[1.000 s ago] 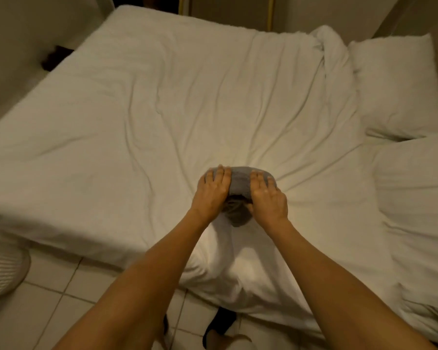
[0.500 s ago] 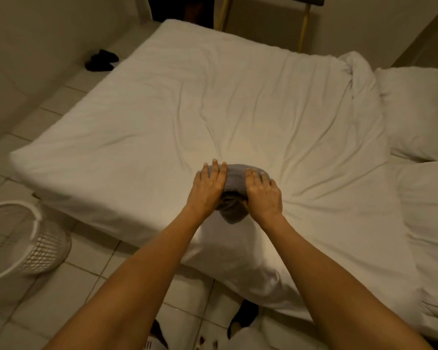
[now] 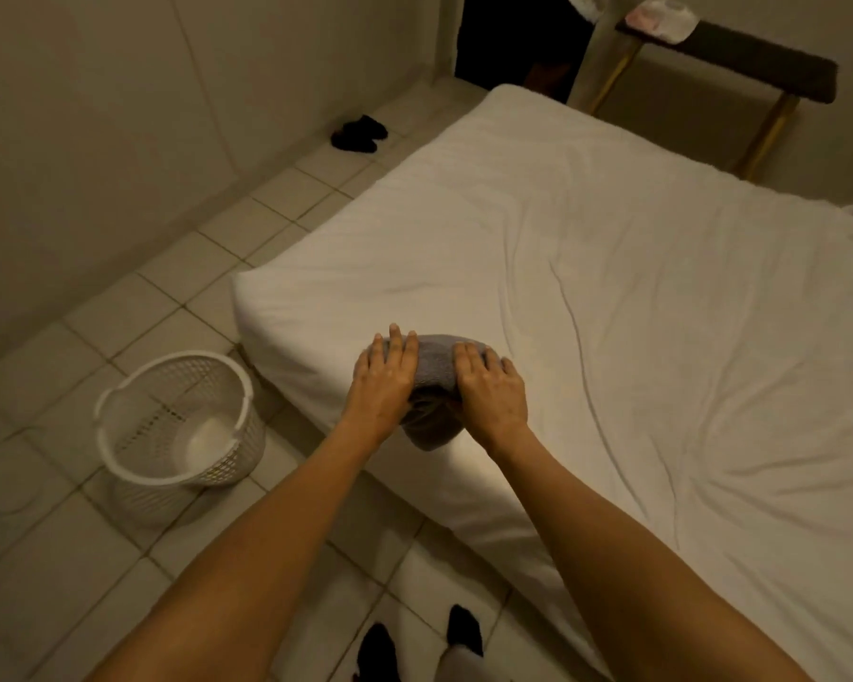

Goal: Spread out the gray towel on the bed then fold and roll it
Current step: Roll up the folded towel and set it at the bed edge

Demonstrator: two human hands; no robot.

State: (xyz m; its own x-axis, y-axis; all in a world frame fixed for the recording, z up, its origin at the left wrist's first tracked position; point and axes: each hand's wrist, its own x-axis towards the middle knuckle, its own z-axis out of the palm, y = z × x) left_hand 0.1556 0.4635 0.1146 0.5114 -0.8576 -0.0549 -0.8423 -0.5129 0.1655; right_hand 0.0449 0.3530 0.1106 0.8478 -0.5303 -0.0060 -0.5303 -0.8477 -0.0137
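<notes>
The gray towel (image 3: 434,366) lies as a tight roll near the front edge of the white bed (image 3: 636,268). My left hand (image 3: 384,381) presses flat on the roll's left part, fingers pointing away from me. On its right part rests my right hand (image 3: 491,391), palm down. The middle of the roll and its near end (image 3: 429,430) show between the hands; the rest is covered by them.
A white plastic laundry basket (image 3: 119,438) stands on the tiled floor left of the bed. A dark pair of slippers (image 3: 358,135) lies by the far wall. A dark bench (image 3: 739,73) stands behind the bed. My feet (image 3: 414,642) are at the bottom.
The view has swung left, bringing the basket and floor into sight and losing the pillows. Both hands stay pressed on the rolled towel, which keeps its place near the bed's edge.
</notes>
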